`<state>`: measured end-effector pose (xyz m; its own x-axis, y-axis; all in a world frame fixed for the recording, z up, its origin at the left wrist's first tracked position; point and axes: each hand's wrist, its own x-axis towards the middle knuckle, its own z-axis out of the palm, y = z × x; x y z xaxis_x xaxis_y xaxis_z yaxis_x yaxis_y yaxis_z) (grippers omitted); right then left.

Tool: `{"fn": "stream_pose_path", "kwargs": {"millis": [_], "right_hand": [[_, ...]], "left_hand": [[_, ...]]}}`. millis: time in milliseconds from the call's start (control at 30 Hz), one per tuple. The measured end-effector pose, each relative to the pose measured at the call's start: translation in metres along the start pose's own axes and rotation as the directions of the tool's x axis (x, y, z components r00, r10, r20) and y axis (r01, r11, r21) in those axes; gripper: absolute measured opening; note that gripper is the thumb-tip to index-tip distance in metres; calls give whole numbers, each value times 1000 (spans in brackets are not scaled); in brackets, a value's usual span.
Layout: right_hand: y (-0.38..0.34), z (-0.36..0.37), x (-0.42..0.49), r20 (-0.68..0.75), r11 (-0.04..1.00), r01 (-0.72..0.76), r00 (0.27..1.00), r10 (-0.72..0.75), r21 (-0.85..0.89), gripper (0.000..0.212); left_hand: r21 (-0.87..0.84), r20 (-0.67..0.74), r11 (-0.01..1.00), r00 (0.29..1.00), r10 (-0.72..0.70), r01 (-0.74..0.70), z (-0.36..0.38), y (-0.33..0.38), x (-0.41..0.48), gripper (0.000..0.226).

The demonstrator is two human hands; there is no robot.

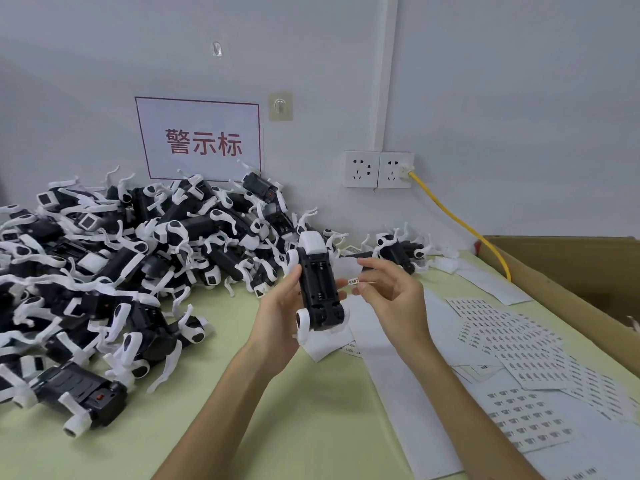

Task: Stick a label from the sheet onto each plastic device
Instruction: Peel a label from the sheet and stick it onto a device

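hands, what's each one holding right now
Left hand grips the device.
Right hand pinches a label.

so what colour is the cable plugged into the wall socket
Yellow; the cable shows best in the head view.

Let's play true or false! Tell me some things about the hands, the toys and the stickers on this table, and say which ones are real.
1. The left hand holds a black and white device. True.
2. The right hand is empty. False: it pinches a small label next to the device.
3. The big pile of devices lies on the person's right. False: the pile is on the left, and the label sheets lie on the right.
4. A yellow cable is plugged into a wall socket. True.
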<state>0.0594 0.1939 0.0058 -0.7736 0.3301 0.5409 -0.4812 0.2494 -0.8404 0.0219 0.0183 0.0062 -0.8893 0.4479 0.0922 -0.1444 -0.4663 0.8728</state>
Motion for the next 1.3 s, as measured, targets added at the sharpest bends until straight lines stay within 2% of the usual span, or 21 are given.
{"fn": "stream_pose_path", "kwargs": {"millis": [267,400,467,533,600,667,733,900,1033,1300], "right_hand": [[5,4,-3,-11,972,116,993,-121,-206,38],[7,4,-3,-22,963,96,994,-104,-250,33],[6,4,-2,-35,976,12,999,-19,-216,33],[6,4,0,-57,972,-168,985,161,-162,36],[6,3,1,-22,927,-374,927,374,-27,31],[7,2,1,119,843,-521,853,508,135,27],[9,2,0,229,778,-579,814,534,244,26],[10,1,3,294,720,-605,796,530,340,18],[10,0,3,332,663,-653,758,562,366,15],[12,-2,3,383,601,-705,709,592,376,18]], "left_hand": [[97,53,995,999,-12,7,3,-5,0,58],[118,63,993,998,3,-10,5,-6,-1,48],[131,66,991,998,18,-27,5,-8,0,54],[130,65,990,997,40,-49,4,-10,2,57],[132,73,989,996,60,-69,3,-12,3,51],[138,95,986,992,85,-98,4,-13,2,48],[147,112,979,986,123,-139,5,-15,1,48],[224,117,953,976,183,-206,11,-14,-2,48],[256,142,940,971,195,-226,11,-16,-2,31],[280,156,925,963,220,-257,7,-21,-1,40]]}}
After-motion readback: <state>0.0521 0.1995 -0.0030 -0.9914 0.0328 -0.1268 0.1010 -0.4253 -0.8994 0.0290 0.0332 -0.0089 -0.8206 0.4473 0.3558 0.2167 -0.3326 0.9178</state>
